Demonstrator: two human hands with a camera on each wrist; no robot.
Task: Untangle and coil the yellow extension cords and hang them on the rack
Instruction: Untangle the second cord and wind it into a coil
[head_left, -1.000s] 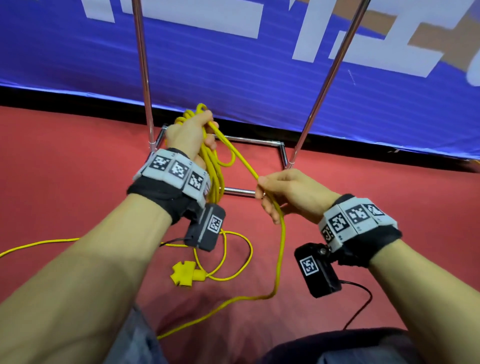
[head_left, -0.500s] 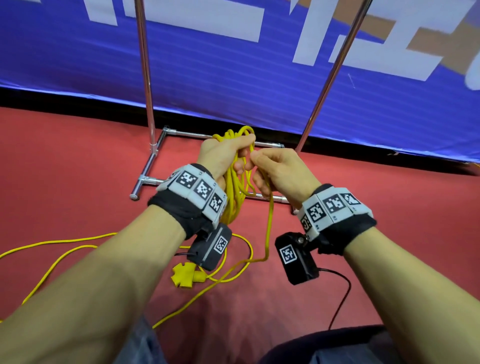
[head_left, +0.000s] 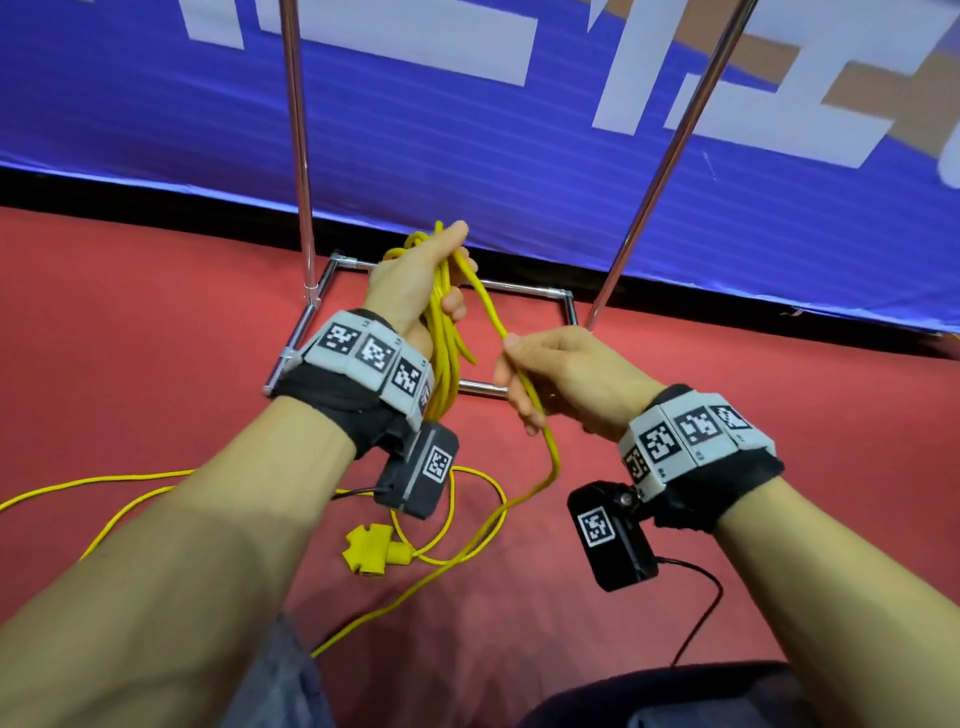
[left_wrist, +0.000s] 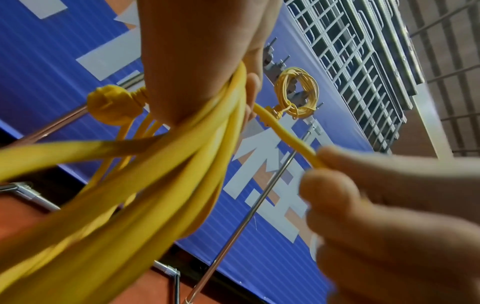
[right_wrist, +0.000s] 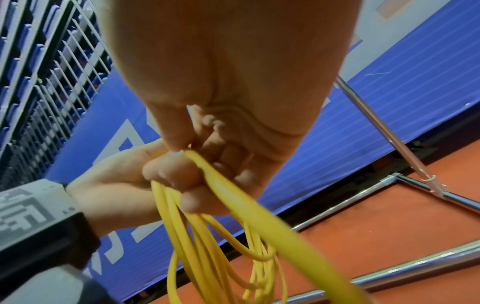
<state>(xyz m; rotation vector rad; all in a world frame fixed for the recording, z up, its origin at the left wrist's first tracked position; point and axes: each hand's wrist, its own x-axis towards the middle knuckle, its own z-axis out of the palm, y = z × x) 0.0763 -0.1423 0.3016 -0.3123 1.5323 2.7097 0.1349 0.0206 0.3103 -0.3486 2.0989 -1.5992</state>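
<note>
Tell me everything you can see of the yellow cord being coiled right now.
The yellow cord is a smooth, round, plastic-looking cable. Several loops hang bunched from the left hand, which grips their top. One strand runs from that bunch down to the right hand, which pinches it, then drops to the red floor. There it trails in loose curves toward the left, unwound. A yellow multi-outlet socket end lies on the floor below the hands.

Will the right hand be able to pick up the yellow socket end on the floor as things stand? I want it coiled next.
Probably not yet: the right hand grips the cord, and the socket end lies low under the left wrist.
</note>
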